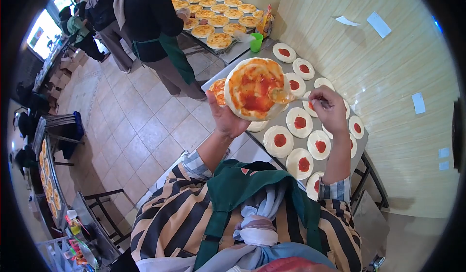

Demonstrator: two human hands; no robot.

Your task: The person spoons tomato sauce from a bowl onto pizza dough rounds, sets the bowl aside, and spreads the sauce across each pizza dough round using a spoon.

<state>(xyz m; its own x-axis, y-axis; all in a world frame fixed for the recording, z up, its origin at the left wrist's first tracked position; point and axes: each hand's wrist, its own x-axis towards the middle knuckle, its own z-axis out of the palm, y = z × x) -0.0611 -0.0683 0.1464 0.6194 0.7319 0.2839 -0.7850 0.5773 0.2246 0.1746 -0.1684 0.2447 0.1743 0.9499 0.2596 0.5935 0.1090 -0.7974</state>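
My left hand (229, 120) holds up a round pizza base (255, 86) from beneath, its top smeared with red-orange sauce almost to the pale rim. Pinched in my right hand (327, 108) is the handle of a spoon (281, 95), whose sauce-coated bowl touches the right side of that base. Below both hands is a metal table (279, 161) with several pale dough rounds, each bearing a red dollop, such as the dough round (278, 141) near its front. One sauced base (218, 91) lies partly hidden behind the raised one.
Behind, another table (227, 56) carries rows of sauced bases, with a green cup (256, 42) at its corner. A person in a green apron (174, 60) stands there. A wall (374, 68) borders the right side. More bases (48, 179) lie on a table at far left.
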